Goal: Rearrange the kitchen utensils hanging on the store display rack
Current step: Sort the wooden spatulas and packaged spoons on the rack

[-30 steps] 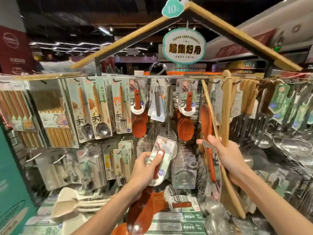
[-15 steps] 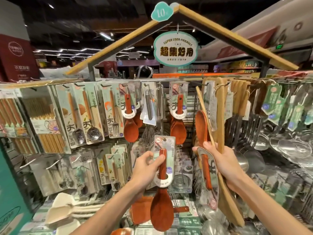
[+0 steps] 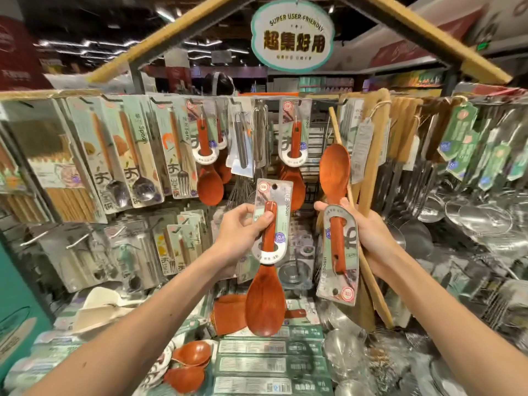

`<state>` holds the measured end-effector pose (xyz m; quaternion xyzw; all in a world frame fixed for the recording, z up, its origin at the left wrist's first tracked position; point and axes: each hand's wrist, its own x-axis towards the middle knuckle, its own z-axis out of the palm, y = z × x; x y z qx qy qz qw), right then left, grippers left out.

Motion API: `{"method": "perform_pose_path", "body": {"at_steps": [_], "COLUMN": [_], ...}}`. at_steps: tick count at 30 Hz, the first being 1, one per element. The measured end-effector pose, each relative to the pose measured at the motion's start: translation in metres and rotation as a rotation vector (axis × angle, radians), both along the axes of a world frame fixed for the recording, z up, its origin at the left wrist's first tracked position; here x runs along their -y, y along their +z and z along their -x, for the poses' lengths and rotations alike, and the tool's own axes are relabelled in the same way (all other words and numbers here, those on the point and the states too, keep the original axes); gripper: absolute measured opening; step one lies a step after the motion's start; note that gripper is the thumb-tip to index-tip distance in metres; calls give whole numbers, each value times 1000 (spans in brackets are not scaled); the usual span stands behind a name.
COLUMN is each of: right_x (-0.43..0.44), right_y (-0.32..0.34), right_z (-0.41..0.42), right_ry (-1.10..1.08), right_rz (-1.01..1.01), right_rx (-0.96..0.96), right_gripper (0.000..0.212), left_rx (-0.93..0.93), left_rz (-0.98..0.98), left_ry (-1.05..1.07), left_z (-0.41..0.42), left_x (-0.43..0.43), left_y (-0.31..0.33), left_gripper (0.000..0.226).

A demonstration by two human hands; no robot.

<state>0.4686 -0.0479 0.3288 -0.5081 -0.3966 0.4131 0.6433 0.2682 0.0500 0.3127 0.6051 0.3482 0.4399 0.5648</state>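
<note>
Display rack (image 3: 257, 95) fills the view. Its top rail runs 9 to 3 o'clock, with carded cutlery on the left and steel ladles on the right.

One wooden spatula (image 3: 371, 167) stands tall at 2 o'clock. It sits in my right hand (image 3: 368, 238) with one thin wooden stick (image 3: 337, 130) and one inverted rice spoon (image 3: 334, 170), carded, bowl up. My fingers are wrapped round all three as a bundle. I'd say they're parked there to keep the other hand free.

My left hand (image 3: 240, 232), at centre, pinches an upright rice spoon (image 3: 265, 295) by handle and card, thumb across the front. Its bowl is down toward 6 o'clock, and it's on no peg, just in front of the rack. It's held upright so the hang hole (image 3: 275, 186) sits on top, so it's probably headed for a peg.

Hanging rice spoons (image 3: 210, 184) are at 11 o'clock, with another group at 12 o'clock. That's two pegs, each more than one deep; can't tell the exact count.

Red spoons in hand: two. Bare pegs (image 3: 37, 238) at 9 o'clock: at least two.
</note>
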Motion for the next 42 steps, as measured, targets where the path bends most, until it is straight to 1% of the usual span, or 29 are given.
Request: {"method": "perform_pose_path", "body": {"at_steps": [3, 6, 8, 10, 16, 19, 24, 26, 28, 30, 32, 35, 38, 42], "right_x": [0, 3, 4, 2, -6, -13, -22, -25, -28, -30, -31, -31, -30, -29], "right_y": [2, 5, 6, 4, 0, 3, 4, 2, -1, -3, -5, -5, -3, -2], "right_z": [2, 3, 3, 2, 6, 10, 10, 8, 7, 7, 6, 5, 3, 0], "right_ry": [0, -24, -37, -38, -33, -25, -45, -58, -61, -55, -53, -53, -66, -69], "right_rz": [-2, 19, 18, 17, -11, -29, -47, -54, -57, -57, -55, -58, -61, -63], "right_rx": [-54, 42, 123, 171, 146, 124, 106, 126, 124, 94, 94, 86, 80, 76], "right_gripper": [40, 38, 38, 39, 33, 31, 30, 34, 35, 35, 35, 35, 35, 35], "left_rx": [-21, -33, -44, -69, -72, -7, 100, 143, 112, 87, 70, 45, -9, -20], "left_rz": [-17, -32, -27, -18, 31, -1, -149, -184, -219, -241, -266, -292, -250, -202], "left_ry": [-8, 30, 61, 80, 220, 319, 480, 497, 496, 487, 466, 443, 392, 423], "left_z": [6, 13, 20, 29, 58, 77, 93, 96, 97, 93, 86, 75, 67, 60], "left_x": [-5, -13, -20, -30, -67, -89, -123, -134, -144, -147, -147, -150, -156, -161], "left_y": [3, 3, 1, -4, 0, 20, 64, 78, 86, 92, 96, 101, 104, 103], "left_gripper": [19, 10, 10, 15, 14, 15, 4, 8, 7, 31, 44, 48, 51, 39]}}
